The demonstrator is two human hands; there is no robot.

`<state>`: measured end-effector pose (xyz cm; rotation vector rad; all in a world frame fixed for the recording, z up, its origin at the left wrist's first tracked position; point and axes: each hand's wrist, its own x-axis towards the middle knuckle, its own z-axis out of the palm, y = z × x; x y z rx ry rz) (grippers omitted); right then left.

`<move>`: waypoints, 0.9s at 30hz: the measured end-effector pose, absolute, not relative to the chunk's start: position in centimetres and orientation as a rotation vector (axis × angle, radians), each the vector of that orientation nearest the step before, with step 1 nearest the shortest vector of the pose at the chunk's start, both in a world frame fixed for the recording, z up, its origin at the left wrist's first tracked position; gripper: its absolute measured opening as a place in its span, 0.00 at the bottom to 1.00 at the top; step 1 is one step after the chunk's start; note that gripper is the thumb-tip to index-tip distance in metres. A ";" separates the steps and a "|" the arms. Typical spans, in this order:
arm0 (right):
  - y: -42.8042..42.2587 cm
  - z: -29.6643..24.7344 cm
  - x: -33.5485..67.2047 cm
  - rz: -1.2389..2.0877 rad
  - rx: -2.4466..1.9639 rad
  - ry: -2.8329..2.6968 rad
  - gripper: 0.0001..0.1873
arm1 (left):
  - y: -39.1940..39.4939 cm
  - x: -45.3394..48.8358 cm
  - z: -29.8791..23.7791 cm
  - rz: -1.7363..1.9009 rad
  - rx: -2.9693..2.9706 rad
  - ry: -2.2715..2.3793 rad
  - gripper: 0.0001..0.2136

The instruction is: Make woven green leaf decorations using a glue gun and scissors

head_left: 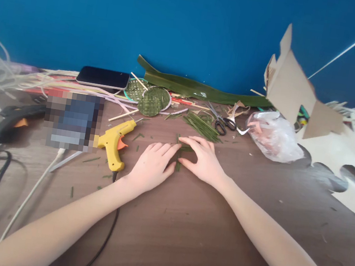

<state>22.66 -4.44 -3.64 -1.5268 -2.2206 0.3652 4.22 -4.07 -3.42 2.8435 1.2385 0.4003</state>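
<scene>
Short green leaf strips (pixel 180 153) lie crossed on the table between my two hands, partly covered by fingers. My left hand (pixel 154 165) rests palm down, fingers stretched out, its index fingertip touching the strips. From the other side, my right hand (pixel 203 160) curves around them, with thumb and index finger apart and their tips at the strips' edge. Just beyond is a bundle of cut leaf strips (pixel 202 125). Black-handled scissors (pixel 224 124) lie beside that bundle. A yellow glue gun (pixel 115 143) lies left of my left hand.
Woven green discs (pixel 152 101) and a long leaf (pixel 204 91) lie along the blue wall. A phone (pixel 103 77) and a black glue gun (pixel 14 120) with cables are at left. To the right are a plastic bag (pixel 276 137) and cut cardboard (pixel 339 149). Leaf scraps dot the table.
</scene>
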 end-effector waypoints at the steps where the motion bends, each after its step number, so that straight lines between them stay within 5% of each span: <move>1: -4.4 -3.6 22.7 0.366 -1.525 -2.222 0.25 | -4.0 4.2 -3.4 0.400 2.835 1.235 0.19; 14: -4.3 -3.7 23.5 0.417 -1.359 -2.013 0.10 | -3.8 4.2 -2.7 0.284 2.893 1.202 0.17; 27: -4.3 -3.7 23.2 0.367 -1.391 -2.108 0.12 | -3.2 4.0 -2.9 0.355 2.695 1.202 0.16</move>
